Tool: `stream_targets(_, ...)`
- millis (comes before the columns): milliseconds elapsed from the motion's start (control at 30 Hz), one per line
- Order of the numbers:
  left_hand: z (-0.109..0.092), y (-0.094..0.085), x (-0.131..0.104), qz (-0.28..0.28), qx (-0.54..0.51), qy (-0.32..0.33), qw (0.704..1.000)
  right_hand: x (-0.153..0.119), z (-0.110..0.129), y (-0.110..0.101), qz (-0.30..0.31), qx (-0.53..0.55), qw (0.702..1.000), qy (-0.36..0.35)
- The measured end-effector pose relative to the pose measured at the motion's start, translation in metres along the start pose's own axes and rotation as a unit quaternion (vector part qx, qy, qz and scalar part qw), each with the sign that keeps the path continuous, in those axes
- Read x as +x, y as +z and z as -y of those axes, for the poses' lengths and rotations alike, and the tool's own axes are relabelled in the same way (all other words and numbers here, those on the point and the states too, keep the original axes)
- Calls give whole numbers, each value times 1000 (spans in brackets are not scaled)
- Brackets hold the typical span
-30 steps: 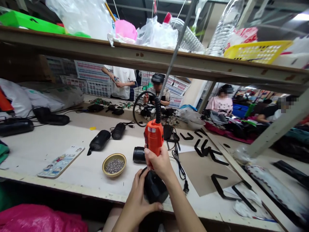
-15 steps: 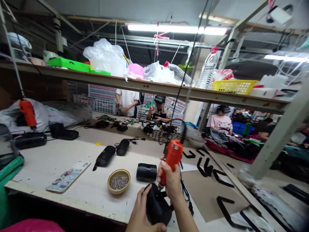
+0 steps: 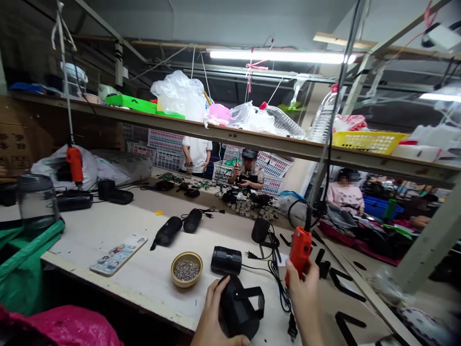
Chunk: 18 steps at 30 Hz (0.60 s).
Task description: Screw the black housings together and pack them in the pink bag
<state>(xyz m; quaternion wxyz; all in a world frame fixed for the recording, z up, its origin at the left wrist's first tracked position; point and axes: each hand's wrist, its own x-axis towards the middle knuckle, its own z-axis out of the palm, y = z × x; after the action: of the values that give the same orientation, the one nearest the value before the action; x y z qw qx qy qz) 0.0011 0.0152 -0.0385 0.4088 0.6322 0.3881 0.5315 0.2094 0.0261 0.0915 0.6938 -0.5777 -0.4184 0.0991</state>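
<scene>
1. Here at the bench (image 3: 151,288), the left hand (image 3: 212,319) is wrapped round a black housing (image 3: 234,312), fingers over its left side, thumb along the bottom. Firm-looking clasp!
2. That housing sits tilted at the near edge, low in view, its U-shaped bracket (image 3: 262,300) jutting out to the right.
3. Over to the right hand (image 3: 304,286): thumb and fingers around the lower body of an orange driver (image 3: 301,245), leaning beneath its cord. How tight? Cannot tell; the tip is hidden too.
4. Driver and housing are apart, so my call: screw-driving at the bracket, caught in a gap between drives.
5. Stock is handy: a bowl (image 3: 185,284) of small metal screws (image 3: 186,270) just left of the housing, and a black cylinder (image 3: 226,260) lying right behind it.
6. What does the next move call for? A steady left hand, I'd say, and the bracket's joint checked and turned to face up before any tip goes near it; the loose black cable (image 3: 275,269) between hands and cylinder could snag.
</scene>
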Motion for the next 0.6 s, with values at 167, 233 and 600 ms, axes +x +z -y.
stream_targets(167, -22, -4, -5, -56, -198, -4, 979, -73, -53, 12, -139, -17, 984, -112)
stream_targets(233, -41, -5, -7, -76, -242, -7, 967, -96, -72, 20, -76, -76, 991, -77)
stream_targets(600, -157, -2, -23, -265, -354, 99, 891, -98, -102, 25, 292, -331, 887, -132)
